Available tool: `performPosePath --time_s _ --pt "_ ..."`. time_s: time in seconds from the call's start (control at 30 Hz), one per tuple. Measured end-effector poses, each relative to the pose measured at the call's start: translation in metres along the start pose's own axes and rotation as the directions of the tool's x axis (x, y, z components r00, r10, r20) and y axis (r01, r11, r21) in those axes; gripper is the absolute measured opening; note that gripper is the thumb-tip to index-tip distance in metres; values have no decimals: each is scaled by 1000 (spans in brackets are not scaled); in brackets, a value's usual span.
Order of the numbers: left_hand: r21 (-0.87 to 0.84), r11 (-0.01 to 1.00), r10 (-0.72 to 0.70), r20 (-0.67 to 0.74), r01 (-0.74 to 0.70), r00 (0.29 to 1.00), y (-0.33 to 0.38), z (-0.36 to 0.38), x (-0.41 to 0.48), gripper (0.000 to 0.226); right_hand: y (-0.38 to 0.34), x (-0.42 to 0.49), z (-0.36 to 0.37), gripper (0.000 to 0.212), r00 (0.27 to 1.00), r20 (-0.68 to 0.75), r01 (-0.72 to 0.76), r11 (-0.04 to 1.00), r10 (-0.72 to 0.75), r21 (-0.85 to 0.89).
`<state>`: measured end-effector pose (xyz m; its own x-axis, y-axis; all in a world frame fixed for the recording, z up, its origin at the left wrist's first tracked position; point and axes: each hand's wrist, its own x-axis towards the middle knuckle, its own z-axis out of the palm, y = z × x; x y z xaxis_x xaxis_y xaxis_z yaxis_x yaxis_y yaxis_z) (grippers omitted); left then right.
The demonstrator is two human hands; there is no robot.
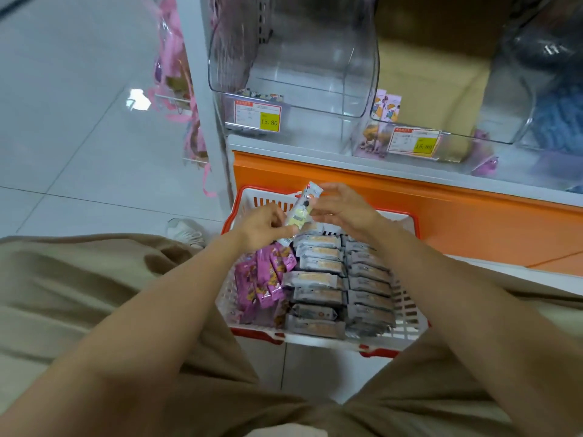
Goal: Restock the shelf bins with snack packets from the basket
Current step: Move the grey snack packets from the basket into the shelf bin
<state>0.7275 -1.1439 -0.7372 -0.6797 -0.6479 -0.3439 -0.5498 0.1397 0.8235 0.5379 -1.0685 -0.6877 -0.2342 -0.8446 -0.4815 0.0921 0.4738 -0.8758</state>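
Observation:
A white basket with a red rim sits on the floor between my knees. It holds rows of grey snack packets and a bunch of purple packets on its left side. Both hands hold one pale yellow and white snack packet upright above the basket's far end. My left hand grips its lower end. My right hand pinches its right side. Clear shelf bins stand ahead: the left bin looks bare, and the middle bin shows a tan lining.
Yellow price tags hang at the bins' fronts above an orange shelf base. A third bin at right holds blue items. Pink hanging packs line the shelf's left post. My shoe rests on the tiled floor.

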Motion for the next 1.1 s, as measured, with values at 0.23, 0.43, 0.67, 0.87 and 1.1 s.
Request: performPosePath --time_s 0.23,0.43,0.67,0.87,1.1 --pt "-163 985 41 -136 -63 990 24 -4 -20 46 -18 -17 35 61 941 -114 286 927 -320 -242" --pt "-137 975 148 -203 -177 968 37 -30 -36 36 -56 -28 48 35 895 -35 389 816 -445 -427" --pt "501 822 539 -536 -268 650 57 -90 -32 38 -149 -28 45 30 752 -103 556 710 -651 -432" --pt "658 736 568 -471 -160 675 58 -106 -7 69 -205 12 42 28 741 -253 508 765 -623 -397" --pt "723 684 610 -492 -99 621 51 -106 13 71 -212 71 44 28 837 -320 242 826 -443 -510"
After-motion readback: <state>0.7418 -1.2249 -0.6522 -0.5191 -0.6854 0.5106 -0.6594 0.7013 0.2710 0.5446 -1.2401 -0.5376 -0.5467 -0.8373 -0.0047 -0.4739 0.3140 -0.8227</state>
